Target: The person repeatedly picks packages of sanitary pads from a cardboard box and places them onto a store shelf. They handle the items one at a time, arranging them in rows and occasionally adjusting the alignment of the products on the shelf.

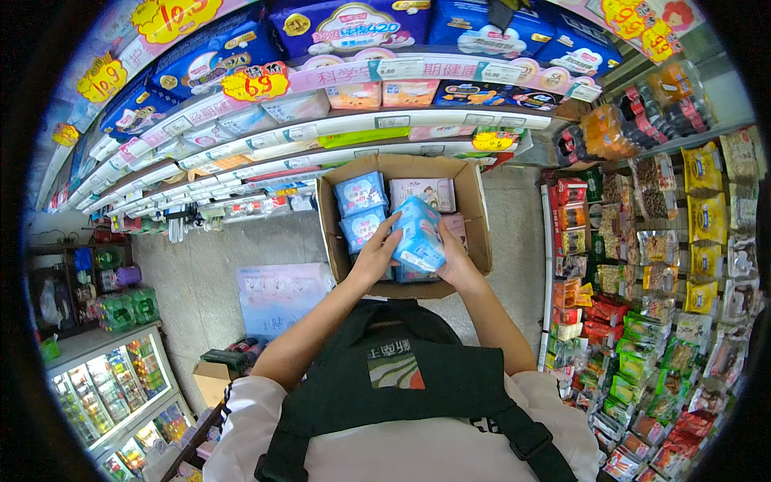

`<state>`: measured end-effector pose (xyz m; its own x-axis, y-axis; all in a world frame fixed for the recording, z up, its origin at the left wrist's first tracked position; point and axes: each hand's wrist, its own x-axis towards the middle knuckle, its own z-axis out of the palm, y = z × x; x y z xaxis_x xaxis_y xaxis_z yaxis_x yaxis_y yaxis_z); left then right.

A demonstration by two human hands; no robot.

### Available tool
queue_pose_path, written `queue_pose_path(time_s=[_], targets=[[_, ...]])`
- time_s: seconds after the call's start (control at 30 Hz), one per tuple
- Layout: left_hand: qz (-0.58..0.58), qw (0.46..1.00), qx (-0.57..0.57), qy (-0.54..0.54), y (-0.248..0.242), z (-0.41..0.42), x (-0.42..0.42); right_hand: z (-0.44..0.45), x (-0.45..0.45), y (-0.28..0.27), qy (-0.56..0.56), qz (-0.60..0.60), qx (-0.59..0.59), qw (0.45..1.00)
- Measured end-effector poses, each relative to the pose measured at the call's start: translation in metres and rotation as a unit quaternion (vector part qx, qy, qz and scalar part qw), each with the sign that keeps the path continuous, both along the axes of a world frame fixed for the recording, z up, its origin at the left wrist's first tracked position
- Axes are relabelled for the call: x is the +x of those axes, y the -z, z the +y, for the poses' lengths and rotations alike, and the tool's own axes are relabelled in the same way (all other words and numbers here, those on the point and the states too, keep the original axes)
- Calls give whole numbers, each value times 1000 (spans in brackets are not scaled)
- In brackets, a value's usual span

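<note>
Between my two hands, over an open cardboard box (476, 241), is a light blue plastic pack of sanitary pads (420, 235). My left hand (378, 252) holds its left side, and my right hand (456, 256) grips its lower right edge. Inside the box, two blue-and-white packs (360, 194) lie along the left. A pale pink pack (423, 193) lies at the back right, with another pink pack partly hidden behind my right hand. More blue packaging shows under the held pack.
Shelves (337, 129) of packaged pads rise beyond the box. Hanging snack packets (653, 241) line the right side. A pink-and-blue printed sheet (283, 295) lies on the floor at left, near a small cardboard box (211, 382). A glass-fronted drinks fridge (111, 385) stands at lower left.
</note>
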<state>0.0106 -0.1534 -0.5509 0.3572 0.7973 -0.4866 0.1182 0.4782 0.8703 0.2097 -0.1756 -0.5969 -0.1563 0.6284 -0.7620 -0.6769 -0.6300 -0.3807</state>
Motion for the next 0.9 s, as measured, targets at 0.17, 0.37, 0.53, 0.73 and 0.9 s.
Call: queue_pose_path(time_s=[0.17, 0.37, 0.53, 0.73, 0.9], targets=[[15, 998, -60, 30, 8, 7, -8, 0, -5, -13, -18, 59, -63, 996], [41, 995, -74, 53, 19, 5, -26, -7, -17, 3, -65, 19, -32, 997], [116, 968, -186, 122, 31, -6, -32, -21, -21, 52, -231, -173, 8, 957], [111, 969, -188, 117, 94, -34, -46, -6, -38, 45, -415, -165, -34, 894], [178, 948, -250, 85, 116, -21, -58, 3, -55, 58, -448, -192, -8, 873]])
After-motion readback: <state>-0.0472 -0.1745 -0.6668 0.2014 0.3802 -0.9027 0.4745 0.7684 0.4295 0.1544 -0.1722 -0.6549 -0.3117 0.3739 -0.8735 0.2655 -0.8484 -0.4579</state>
